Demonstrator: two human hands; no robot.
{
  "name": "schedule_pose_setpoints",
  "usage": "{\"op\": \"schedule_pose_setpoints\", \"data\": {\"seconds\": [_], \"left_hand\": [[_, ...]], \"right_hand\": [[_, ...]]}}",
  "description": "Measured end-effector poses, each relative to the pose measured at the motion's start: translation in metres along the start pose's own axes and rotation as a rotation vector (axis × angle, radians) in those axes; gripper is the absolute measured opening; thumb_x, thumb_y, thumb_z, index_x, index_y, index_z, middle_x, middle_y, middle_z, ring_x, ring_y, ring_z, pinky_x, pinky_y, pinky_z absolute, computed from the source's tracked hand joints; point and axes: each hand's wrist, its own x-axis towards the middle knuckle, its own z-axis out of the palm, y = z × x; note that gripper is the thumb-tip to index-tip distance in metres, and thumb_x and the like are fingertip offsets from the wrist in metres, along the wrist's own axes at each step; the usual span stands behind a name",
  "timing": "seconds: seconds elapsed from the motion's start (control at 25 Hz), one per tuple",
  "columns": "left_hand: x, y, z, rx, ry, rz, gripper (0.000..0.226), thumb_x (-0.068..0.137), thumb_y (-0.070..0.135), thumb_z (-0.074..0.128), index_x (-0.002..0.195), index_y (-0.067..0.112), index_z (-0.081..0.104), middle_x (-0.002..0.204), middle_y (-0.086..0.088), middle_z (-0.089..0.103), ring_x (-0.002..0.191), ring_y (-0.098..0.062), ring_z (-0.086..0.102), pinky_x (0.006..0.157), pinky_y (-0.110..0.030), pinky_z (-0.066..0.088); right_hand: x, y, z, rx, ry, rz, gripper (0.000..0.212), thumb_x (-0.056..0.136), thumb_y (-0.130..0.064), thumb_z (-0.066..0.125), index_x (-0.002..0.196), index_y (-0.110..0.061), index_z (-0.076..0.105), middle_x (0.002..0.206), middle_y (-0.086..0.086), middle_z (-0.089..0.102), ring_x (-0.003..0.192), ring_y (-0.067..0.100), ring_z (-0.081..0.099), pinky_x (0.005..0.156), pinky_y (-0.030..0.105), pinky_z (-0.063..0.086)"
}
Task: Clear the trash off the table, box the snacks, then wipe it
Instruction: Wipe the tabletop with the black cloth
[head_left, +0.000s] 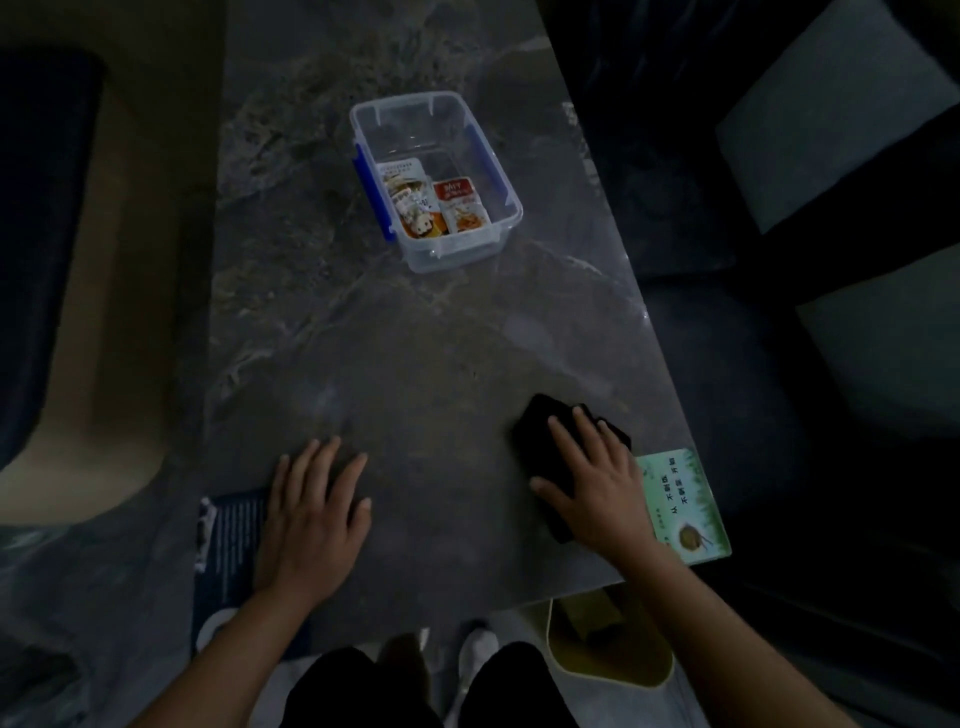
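Observation:
A clear plastic box (498, 171) with blue side latches stands open at the far middle of the dark marble table (415, 353). Inside lie two snack packets (415, 200), one white and orange, one red. My right hand (597, 483) presses flat on a black cloth (540, 431) near the table's right front edge, fingers spread over it. My left hand (311, 514) rests flat on the bare tabletop at the front left, fingers apart, holding nothing.
A green booklet (685, 509) lies at the table's right front corner, beside the cloth. A dark blue booklet (228, 540) lies partly under my left wrist. A yellowish bin (608, 644) stands on the floor below the front edge. Dark seats flank the table.

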Motion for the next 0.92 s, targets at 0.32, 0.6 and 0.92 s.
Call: {"op": "schedule_pose_setpoints", "data": {"seconds": [0.32,0.6,0.92], "left_hand": [[-0.019,-0.001,-0.013,0.039,0.063,-0.035,0.050,0.097,0.042,0.035,0.138,0.015,0.048,0.150,-0.016,0.042,0.143,-0.036,0.029,0.119,-0.057,0.016],[-0.036,-0.004,-0.008,0.114,-0.029,-0.110,0.057,0.096,0.051,0.030,0.149,0.028,0.032,0.161,-0.008,0.027,0.148,-0.031,0.019,0.119,-0.058,0.015],[-0.036,-0.006,-0.012,0.103,-0.012,-0.139,0.052,0.098,0.050,0.033,0.148,0.035,0.032,0.161,-0.001,0.028,0.149,-0.026,0.017,0.119,-0.061,0.012]], "right_hand": [[-0.064,-0.024,0.068,0.111,0.235,-0.175,0.048,0.099,-0.049,0.034,0.146,-0.040,0.039,0.163,-0.004,0.027,0.151,0.030,0.021,0.120,0.052,0.019],[-0.032,-0.068,0.055,-0.099,0.156,-0.369,0.052,0.101,-0.061,0.024,0.150,-0.047,0.036,0.167,-0.006,0.017,0.154,0.032,0.009,0.123,0.054,0.008],[-0.087,-0.121,0.093,-0.044,0.144,-0.276,0.050,0.102,-0.061,0.023,0.149,-0.049,0.033,0.167,-0.004,0.019,0.153,0.039,0.009,0.121,0.060,0.010]]}}
